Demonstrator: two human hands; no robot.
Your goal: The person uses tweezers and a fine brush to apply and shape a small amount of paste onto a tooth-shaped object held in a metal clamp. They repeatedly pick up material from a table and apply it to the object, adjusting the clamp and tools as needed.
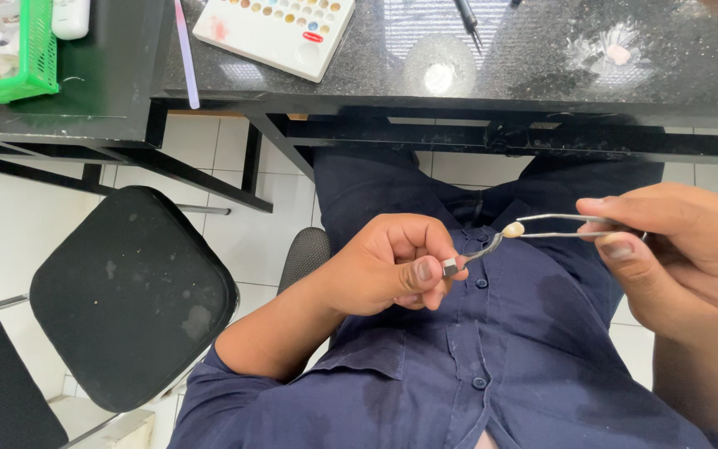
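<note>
- Right hand (691, 258) pinching tweezers (567, 226), long axis level, small cream tooth-like piece (513, 229) at their left tip.
- Left hand (392, 266) fingers (425, 270) pressed around thin metal tool (471, 256), tip just below the piece.

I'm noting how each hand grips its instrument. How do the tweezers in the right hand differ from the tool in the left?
The tweezers have two thin metal arms, lie roughly level and pinch a small cream piece at their tip; the left hand's tool is a single curved metal shaft, tilted upward, tip at that piece. The right hand grips with extended fingers; the left hand is a closed fist. Both tools are slim, silvery metal.
</note>
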